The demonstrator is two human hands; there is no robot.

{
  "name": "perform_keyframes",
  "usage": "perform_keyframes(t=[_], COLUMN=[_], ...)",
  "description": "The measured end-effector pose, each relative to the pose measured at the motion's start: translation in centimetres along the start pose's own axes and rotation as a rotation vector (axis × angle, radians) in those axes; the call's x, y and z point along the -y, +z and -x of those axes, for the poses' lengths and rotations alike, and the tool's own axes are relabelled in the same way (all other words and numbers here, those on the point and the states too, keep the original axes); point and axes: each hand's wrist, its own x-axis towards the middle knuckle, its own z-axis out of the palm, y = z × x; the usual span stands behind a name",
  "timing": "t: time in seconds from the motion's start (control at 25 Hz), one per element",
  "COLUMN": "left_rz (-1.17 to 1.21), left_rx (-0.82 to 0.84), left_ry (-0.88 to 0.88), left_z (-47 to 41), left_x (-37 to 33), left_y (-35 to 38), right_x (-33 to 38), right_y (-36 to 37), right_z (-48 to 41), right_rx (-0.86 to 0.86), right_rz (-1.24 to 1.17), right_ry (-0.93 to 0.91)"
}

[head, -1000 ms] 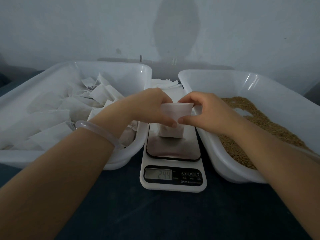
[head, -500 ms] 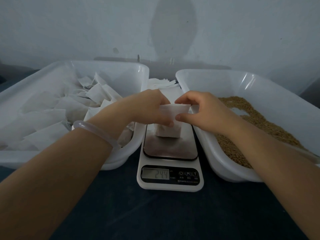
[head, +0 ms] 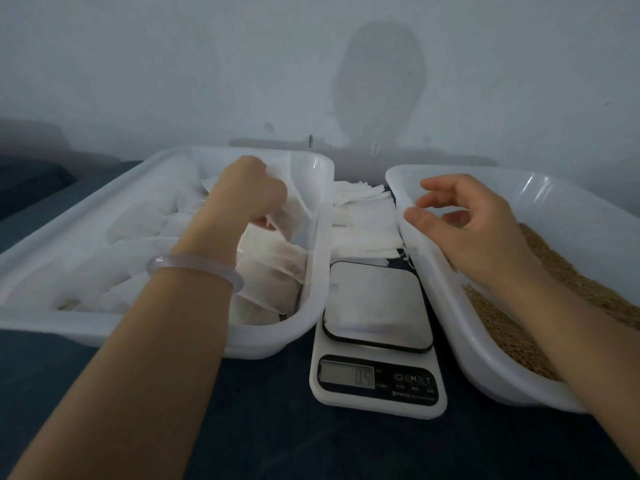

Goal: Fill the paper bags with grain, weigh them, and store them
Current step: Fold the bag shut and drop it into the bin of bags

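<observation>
Paper bag (head: 290, 216) in left hand (head: 247, 194)

Bag (head: 290, 218) moved, scale (head: 377, 306) to tray (head: 52, 322) (left hand (head: 249, 192)).

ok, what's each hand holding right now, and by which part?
Left hand grips a paper bag over the left tub, near the bag's top; the fingers hide the exact spot. Right hand holds nothing.

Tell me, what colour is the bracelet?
Pale, translucent lilac. The bracelet shows best in the head view, the only one.
</observation>
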Motion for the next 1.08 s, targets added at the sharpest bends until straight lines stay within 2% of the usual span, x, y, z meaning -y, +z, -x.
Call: perform_keyframes(t=[0.04, 0.12, 0.24, 0.32, 0.44, 0.6, 0.68, 0.8, 0.92, 1.0, 1.08], left_rz=[-0.031, -0.057, 0.111, 0.078, 0.020, 0.174, 0.143, -0.066, -0.229, -0.135, 0.005], left_rx=[0.047, 0.012, 0.034, 0.074, -0.003, -0.050, -0.052, -0.120, -0.225, -0.212, -0.090], left_ry=[-0.031, -0.040, -0.102, -0.130, -0.139, -0.162, -0.153, -0.071, 0.095, 0.240, 0.435], left_z=[-0.2, -0.8, -1.8, -2.1, -2.6, -3.5, -3.5, -2.9, -2.5, -1.9, -0.4], left_x=[0.4, 0.7, 1.2, 2.1, 3.4, 4.0, 4.2, 4.2, 3.5, 1.7, -0.4], left_y=[0.0, 0.3, 1.4, 2.2, 2.7, 3.0, 3.2, 3.2, 3.1, 3.2, 4.1], right_x=[-0.1, -0.3, -0.4, -0.6, -0.8, -1.1, -1.2, -1.3, -1.3, -1.0, -0.5], right_y=[0.0, 0.0, 0.2, 0.2, 0.2, 0.2, 0.2, 0.2, 0.2, 0.3, 0.4], right_z=[0.0, 0.0, 0.0, 0.0, 0.0, 0.0, 0.0, 0.0, 0.0, 0.3, 0.4], right_rx=[0.000, 0.004, 0.019, 0.033, 0.035, 0.033, 0.036, 0.031, 0.047, 0.096, 0.181], right_rz=[-0.004, -0.009, -0.013, -0.006, -0.004, -0.007, -0.003, 0.004, 0.033, 0.108, 0.307], right_ry=[0.004, 0.010, 0.013, 0.013, 0.010, -0.008, -0.017, -0.019, -0.025, -0.053, -0.117])
